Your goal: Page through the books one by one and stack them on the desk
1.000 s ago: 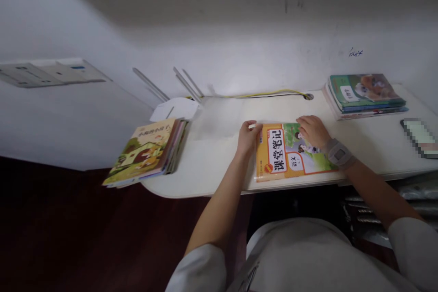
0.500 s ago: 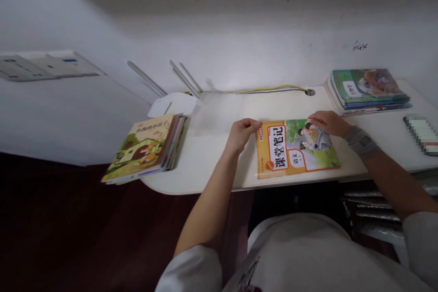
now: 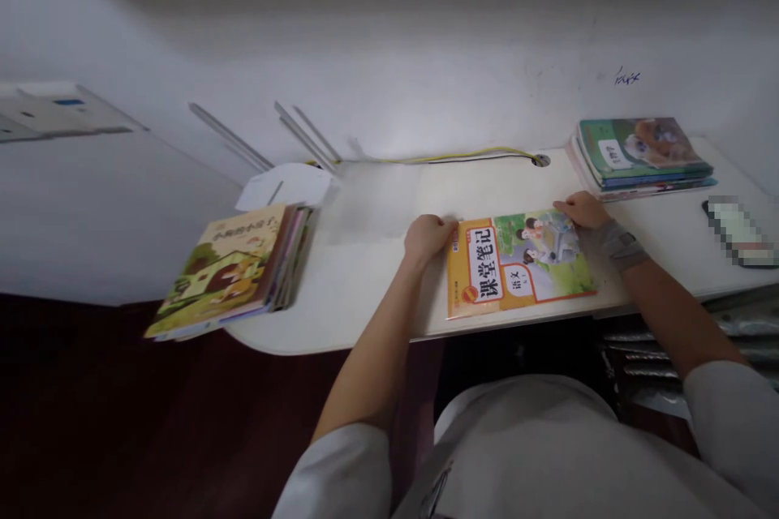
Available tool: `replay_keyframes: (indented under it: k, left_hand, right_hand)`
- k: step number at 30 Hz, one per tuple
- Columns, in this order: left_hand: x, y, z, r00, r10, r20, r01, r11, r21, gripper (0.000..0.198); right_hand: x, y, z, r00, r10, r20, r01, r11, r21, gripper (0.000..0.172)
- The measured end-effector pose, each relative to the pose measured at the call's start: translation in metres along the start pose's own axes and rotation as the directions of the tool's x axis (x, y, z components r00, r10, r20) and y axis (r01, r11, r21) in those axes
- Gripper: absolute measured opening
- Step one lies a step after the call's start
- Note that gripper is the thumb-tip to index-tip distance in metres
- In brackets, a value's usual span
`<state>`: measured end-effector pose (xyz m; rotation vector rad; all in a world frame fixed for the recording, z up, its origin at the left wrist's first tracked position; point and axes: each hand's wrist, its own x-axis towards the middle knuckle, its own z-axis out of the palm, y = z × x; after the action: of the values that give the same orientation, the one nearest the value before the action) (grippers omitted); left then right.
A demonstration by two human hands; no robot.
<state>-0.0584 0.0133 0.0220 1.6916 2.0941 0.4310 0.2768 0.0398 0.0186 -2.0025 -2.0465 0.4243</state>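
Note:
An orange and green workbook (image 3: 517, 263) lies flat on the white desk (image 3: 377, 276) in front of me. My left hand (image 3: 428, 234) is curled at the book's far left corner, fingers pinching its edge. My right hand (image 3: 581, 210) rests at the far right corner with fingers bent onto the cover edge; a grey band sits on that wrist.
A stack of picture books (image 3: 234, 272) overhangs the desk's left end, with white paper (image 3: 286, 185) behind it. Another book stack (image 3: 642, 154) sits at the back right, a dark flat object (image 3: 739, 231) beside it. A yellow cable (image 3: 468, 155) runs along the wall.
My right hand slid from the cover's middle to its far right corner. The left hand stayed at the left corner. The book remains flat on the desk.

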Motion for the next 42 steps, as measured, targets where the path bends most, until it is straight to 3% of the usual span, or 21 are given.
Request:
replay_keyframes:
  k: [4, 10, 15, 24, 28, 30, 32, 34, 37, 40, 42]
  left_hand:
    - [-0.001, 0.01, 0.0, 0.999, -0.027, 0.019, 0.023, 0.981, 0.191, 0.031]
    - [-0.011, 0.022, 0.003, 0.984, 0.171, 0.048, -0.178, 0.943, 0.28, 0.027]
    - [-0.01, 0.021, 0.005, 0.98, 0.182, 0.075, -0.196, 0.94, 0.278, 0.031]
    - [-0.001, 0.019, -0.007, 0.929, 0.244, 0.277, -0.299, 0.937, 0.178, 0.024]
    - [0.003, 0.02, -0.013, 0.919, 0.223, 0.324, -0.265, 0.96, 0.09, 0.023]
    - [-0.001, 0.016, -0.016, 0.926, 0.167, 0.34, -0.11, 0.977, -0.181, 0.025]
    - [-0.008, 0.012, -0.016, 0.917, 0.091, 0.389, 0.149, 0.826, -0.544, 0.025]
    - [-0.018, 0.008, -0.014, 0.898, 0.045, 0.438, 0.329, 0.592, -0.735, 0.023]
    - [-0.032, 0.011, -0.005, 0.912, 0.0, 0.411, 0.362, 0.473, -0.803, 0.02]
    - [-0.042, 0.024, 0.003, 0.942, -0.051, 0.333, 0.329, 0.346, -0.879, 0.024]
    - [-0.048, 0.037, 0.003, 0.967, -0.062, 0.248, 0.256, 0.268, -0.929, 0.026]
  right_hand:
    - [-0.006, -0.007, 0.005, 0.994, 0.055, -0.095, -0.077, 0.966, -0.248, 0.038]
    - [-0.024, -0.018, 0.017, 0.977, -0.112, -0.18, 0.041, 0.934, -0.355, 0.027]
    - [-0.028, -0.015, 0.015, 0.982, -0.127, -0.142, 0.065, 0.925, -0.374, 0.026]
    - [-0.039, -0.015, 0.016, 0.99, -0.104, -0.098, 0.05, 0.895, -0.444, 0.026]
    - [-0.039, -0.016, 0.017, 0.988, -0.107, -0.107, 0.048, 0.894, -0.446, 0.026]
    - [-0.039, -0.016, 0.017, 0.987, -0.11, -0.121, 0.047, 0.901, -0.431, 0.025]
    - [-0.039, -0.014, 0.018, 0.985, -0.104, -0.14, 0.042, 0.92, -0.39, 0.025]
    - [-0.038, -0.012, 0.021, 0.981, -0.087, -0.171, 0.031, 0.953, -0.302, 0.023]
    - [-0.035, -0.007, 0.025, 0.97, -0.015, -0.243, 0.023, 0.999, 0.032, 0.018]
    - [-0.03, -0.001, 0.026, 0.958, 0.07, -0.28, 0.052, 0.913, 0.405, 0.01]
    - [-0.028, 0.005, 0.022, 0.954, 0.098, -0.282, 0.065, 0.853, 0.517, 0.009]
